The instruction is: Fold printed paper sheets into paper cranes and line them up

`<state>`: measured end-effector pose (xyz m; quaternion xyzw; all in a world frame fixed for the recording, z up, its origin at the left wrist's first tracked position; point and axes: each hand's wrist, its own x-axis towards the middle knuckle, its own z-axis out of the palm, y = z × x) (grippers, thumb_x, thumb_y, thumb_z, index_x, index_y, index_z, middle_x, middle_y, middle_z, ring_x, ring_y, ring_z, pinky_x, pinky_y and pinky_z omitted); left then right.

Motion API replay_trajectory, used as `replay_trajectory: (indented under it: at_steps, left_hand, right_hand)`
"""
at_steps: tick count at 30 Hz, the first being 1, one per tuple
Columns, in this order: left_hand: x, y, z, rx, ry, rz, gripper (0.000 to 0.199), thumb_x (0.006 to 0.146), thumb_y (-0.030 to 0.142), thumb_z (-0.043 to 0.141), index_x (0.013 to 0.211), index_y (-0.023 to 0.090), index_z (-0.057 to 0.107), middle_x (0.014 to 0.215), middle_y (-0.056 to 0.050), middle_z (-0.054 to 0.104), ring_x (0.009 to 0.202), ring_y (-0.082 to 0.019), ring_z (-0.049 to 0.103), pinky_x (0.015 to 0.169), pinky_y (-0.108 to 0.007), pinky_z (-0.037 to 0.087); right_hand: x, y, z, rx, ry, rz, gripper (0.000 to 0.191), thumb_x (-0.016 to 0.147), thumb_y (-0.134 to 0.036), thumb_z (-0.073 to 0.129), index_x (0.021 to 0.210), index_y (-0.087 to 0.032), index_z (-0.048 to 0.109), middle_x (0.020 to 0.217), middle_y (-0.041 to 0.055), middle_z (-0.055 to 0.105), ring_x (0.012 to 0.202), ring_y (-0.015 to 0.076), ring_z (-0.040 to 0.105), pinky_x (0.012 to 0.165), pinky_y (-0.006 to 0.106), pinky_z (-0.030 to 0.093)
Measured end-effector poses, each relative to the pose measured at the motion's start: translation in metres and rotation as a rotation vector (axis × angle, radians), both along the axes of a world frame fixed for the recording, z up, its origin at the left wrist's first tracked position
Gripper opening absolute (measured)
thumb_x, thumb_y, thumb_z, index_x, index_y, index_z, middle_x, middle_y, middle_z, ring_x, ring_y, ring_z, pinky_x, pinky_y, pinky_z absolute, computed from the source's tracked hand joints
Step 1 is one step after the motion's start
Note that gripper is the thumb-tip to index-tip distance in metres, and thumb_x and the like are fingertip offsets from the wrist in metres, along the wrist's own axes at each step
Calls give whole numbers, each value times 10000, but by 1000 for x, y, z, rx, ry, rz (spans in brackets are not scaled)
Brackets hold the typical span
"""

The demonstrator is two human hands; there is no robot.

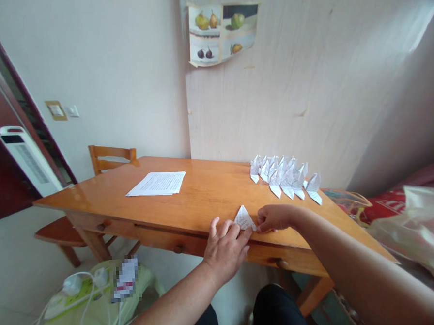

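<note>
A small folded triangle of paper (243, 217) with writing on it lies near the front edge of the wooden table, its point facing away from me. My left hand (226, 247) rests on its lower left side, fingers spread and slightly bent, little finger raised. At the triangle's right corner, my right hand (278, 217) is closed, with the thumb and curled fingers at the paper's edge. Its fingertips are partly hidden. Beyond my right hand stand several folded paper pieces (286, 178), grouped in rows with upright points.
A stack of printed sheets (156, 183) lies on the left of the table (211, 182). A green stool (136, 295) with a power strip and cables stands at lower left. Chairs are beside the table's left end. Plastic bags (413, 230) crowd the right side.
</note>
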<state>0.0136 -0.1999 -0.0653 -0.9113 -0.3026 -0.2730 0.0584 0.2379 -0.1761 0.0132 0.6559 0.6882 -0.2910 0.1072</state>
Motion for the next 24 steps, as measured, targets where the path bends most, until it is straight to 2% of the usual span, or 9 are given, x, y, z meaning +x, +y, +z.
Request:
replay_trajectory:
  at_steps: [3, 6, 11, 16, 20, 24]
  left_hand:
    - [1, -1, -2, 4, -12, 17, 455, 886, 310, 663, 1321, 349, 536, 1122, -36, 636, 1194, -278, 485, 1126, -647, 151]
    - [0, 1, -4, 25, -36, 35, 409, 892, 295, 655, 1288, 335, 563, 1124, -29, 646, 1264, -293, 453, 1143, -649, 116]
    - [-6, 3, -11, 41, -63, 40, 400, 917, 355, 630, 1309, 338, 555, 1224, -23, 633, 1313, -310, 431, 1155, -646, 103]
    - [-16, 8, -14, 51, -83, 58, 441, 893, 378, 661, 1314, 301, 555, 1269, -35, 637, 1313, -308, 447, 1166, -622, 97]
    - [-23, 13, -12, 49, -84, 39, 418, 894, 394, 658, 1291, 306, 561, 1275, -18, 651, 1313, -297, 464, 1173, -623, 44]
    - [-27, 16, -9, 31, -65, -19, 418, 898, 378, 646, 1289, 263, 554, 1303, -50, 645, 1262, -279, 521, 1183, -605, -7]
  right_hand:
    - [2, 2, -3, -25, -16, 2, 271, 965, -379, 605, 1107, -151, 646, 1065, 52, 673, 877, 181, 665, 770, 364, 569]
    - [5, 2, -7, -20, -4, -1, 279, 967, -378, 603, 1127, -152, 641, 1081, 57, 672, 890, 185, 667, 774, 368, 572]
    - [7, -1, -12, 37, 57, -26, 247, 953, -386, 619, 990, -144, 654, 900, 16, 674, 739, 141, 644, 684, 311, 550]
    - [8, -2, -13, 100, 147, -76, 244, 793, -385, 727, 724, -172, 630, 591, -34, 593, 579, 130, 566, 556, 252, 410]
    - [9, -1, -13, 114, 184, -88, 237, 733, -385, 731, 675, -188, 614, 570, -27, 593, 566, 132, 538, 549, 257, 368]
    - [10, -1, -14, 123, 183, -83, 250, 736, -395, 731, 667, -185, 615, 588, -20, 605, 583, 138, 540, 555, 259, 367]
